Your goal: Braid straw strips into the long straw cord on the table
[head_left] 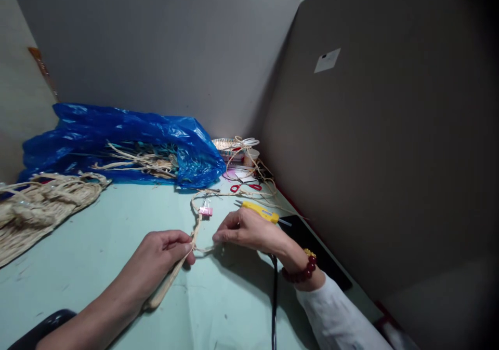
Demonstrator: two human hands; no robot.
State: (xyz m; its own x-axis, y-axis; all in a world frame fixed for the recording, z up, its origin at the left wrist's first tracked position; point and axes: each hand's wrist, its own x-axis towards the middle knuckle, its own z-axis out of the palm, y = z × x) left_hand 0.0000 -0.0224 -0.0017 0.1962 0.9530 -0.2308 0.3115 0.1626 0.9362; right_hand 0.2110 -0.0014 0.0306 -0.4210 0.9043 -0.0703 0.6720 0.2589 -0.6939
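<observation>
My left hand pinches a tan plant-fibre cord between thumb and fingers. The cord's thicker, flat end runs out below the hand toward me. Farther up, a pink binder clip grips the cord, which curves on to the right across the table. A thin side strand leaves the cord at my left fingertips and reaches my right hand, whose thumb and forefinger are closed on it. Just beyond the right hand lies a yellow glue gun, partly hidden by it.
A blue plastic bag of dried fibre strips stands at the back. Left is a woven straw piece. Red-handled scissors, a small cup and a basket sit far right. A black cable runs toward me; grey partitions enclose the table.
</observation>
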